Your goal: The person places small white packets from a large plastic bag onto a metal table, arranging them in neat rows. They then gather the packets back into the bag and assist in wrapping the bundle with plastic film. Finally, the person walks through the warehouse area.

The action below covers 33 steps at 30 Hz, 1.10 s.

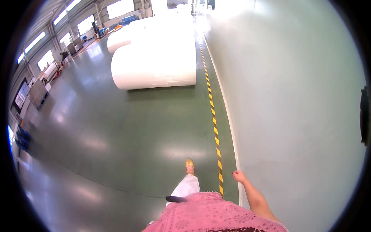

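Note:
My right hand [239, 176] hangs beside the pale wall [293, 100] at the lower right, its fingers curled in and nothing seen in them. A small red spot shows at the fingertips. My left hand is out of the picture. A large white wrapped roll [154, 65] lies on its side on the floor ahead, well beyond my reach. Under my pink patterned top [205, 212], one leg in white trousers [186, 186] is stretched forward, with a yellow shoe [189, 164] on the floor. A short black strip [176, 199] sticks out from the top's left side.
More white rolls [119, 40] lie behind the nearest one. Yellow and black striped tape [214, 123] runs along the green floor [127, 131] near the wall. Blue pallets [22, 137] and a grey box-shaped stack [38, 93] stand at the far left.

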Each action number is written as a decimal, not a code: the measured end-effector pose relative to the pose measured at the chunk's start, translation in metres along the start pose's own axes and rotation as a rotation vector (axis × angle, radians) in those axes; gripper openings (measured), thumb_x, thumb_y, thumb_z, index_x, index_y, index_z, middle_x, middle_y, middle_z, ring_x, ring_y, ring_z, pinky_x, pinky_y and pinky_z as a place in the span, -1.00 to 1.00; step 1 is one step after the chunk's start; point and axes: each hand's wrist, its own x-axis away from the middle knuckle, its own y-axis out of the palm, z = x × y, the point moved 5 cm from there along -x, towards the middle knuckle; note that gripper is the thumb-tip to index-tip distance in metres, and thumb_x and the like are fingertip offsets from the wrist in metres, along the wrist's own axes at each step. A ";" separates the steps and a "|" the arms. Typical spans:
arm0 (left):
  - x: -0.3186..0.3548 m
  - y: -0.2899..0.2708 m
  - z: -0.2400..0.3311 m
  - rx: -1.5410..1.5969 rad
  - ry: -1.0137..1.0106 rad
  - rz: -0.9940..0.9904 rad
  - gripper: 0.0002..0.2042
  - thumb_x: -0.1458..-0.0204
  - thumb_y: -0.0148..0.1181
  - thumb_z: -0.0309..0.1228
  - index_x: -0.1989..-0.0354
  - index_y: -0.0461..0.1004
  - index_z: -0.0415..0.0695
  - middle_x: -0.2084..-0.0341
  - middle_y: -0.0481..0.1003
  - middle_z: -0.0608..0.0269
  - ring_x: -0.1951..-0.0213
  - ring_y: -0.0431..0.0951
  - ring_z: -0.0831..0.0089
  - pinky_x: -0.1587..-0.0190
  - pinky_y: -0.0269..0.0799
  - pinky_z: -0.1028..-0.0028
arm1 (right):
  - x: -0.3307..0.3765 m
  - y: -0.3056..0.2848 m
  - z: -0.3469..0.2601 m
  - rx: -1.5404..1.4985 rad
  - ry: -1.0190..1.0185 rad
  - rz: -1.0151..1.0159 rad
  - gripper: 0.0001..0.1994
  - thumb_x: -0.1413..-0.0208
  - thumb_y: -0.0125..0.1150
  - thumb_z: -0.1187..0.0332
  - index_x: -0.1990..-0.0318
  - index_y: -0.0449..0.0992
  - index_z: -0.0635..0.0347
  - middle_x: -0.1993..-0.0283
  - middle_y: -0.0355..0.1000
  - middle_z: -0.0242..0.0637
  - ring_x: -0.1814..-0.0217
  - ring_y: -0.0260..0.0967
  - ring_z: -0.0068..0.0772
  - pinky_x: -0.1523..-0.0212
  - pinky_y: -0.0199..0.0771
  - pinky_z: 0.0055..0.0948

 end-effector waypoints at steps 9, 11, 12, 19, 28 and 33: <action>-0.141 -0.440 0.324 -0.027 0.260 0.373 -0.68 0.02 -0.14 -0.30 0.29 0.53 -0.18 0.21 0.47 -0.06 0.12 0.46 0.03 0.03 0.35 0.22 | -0.217 -0.033 -0.113 0.045 0.060 -0.106 -0.78 0.04 0.07 0.30 0.35 0.50 0.29 0.52 0.46 -0.31 0.49 0.40 -0.50 0.45 0.39 -0.51; -0.129 -0.581 0.446 0.103 0.445 0.572 -0.69 0.00 -0.10 -0.27 0.24 0.49 -0.17 0.23 0.47 -0.10 0.13 0.44 -0.02 0.03 0.33 0.21 | -0.252 -0.040 -0.086 -0.087 0.324 -0.108 -0.76 0.04 0.10 0.25 0.36 0.52 0.25 0.52 0.45 -0.28 0.50 0.40 -0.52 0.44 0.40 -0.51; -0.146 -0.634 0.487 0.112 0.486 0.644 -0.71 -0.01 -0.06 -0.25 0.22 0.49 -0.14 0.24 0.47 -0.07 0.14 0.45 0.01 0.04 0.34 0.22 | -0.268 -0.036 -0.067 -0.230 0.472 -0.049 -0.74 0.04 0.14 0.22 0.33 0.52 0.26 0.53 0.46 -0.26 0.53 0.40 -0.46 0.46 0.39 -0.47; -0.231 -0.817 0.729 0.417 0.717 0.621 -0.77 -0.01 0.03 -0.30 0.21 0.48 -0.10 0.31 0.50 -0.02 0.20 0.49 0.06 0.11 0.38 0.28 | -0.448 -0.056 0.042 0.479 0.064 -0.322 -0.64 -0.05 0.00 0.09 0.49 0.50 0.23 0.59 0.44 -0.18 0.62 0.37 -0.31 0.54 0.35 -0.32; -0.324 -0.830 0.687 0.292 0.086 0.432 -0.76 0.08 0.06 -0.31 0.24 0.49 -0.09 0.31 0.51 0.02 0.19 0.51 0.13 0.10 0.39 0.30 | -0.911 -0.289 -0.323 -0.130 0.168 0.027 -0.78 -0.01 0.04 0.33 0.33 0.50 0.31 0.53 0.46 -0.31 0.51 0.41 -0.50 0.48 0.39 -0.51; -0.326 -1.048 0.804 0.410 0.244 0.935 -0.81 0.03 0.06 -0.41 0.22 0.42 -0.16 0.30 0.49 -0.01 0.24 0.49 0.08 0.16 0.41 0.28 | -1.101 -0.333 -0.487 -0.350 -0.047 0.091 -0.78 -0.02 0.09 0.31 0.29 0.50 0.30 0.42 0.50 -0.23 0.40 0.43 -0.44 0.35 0.40 -0.42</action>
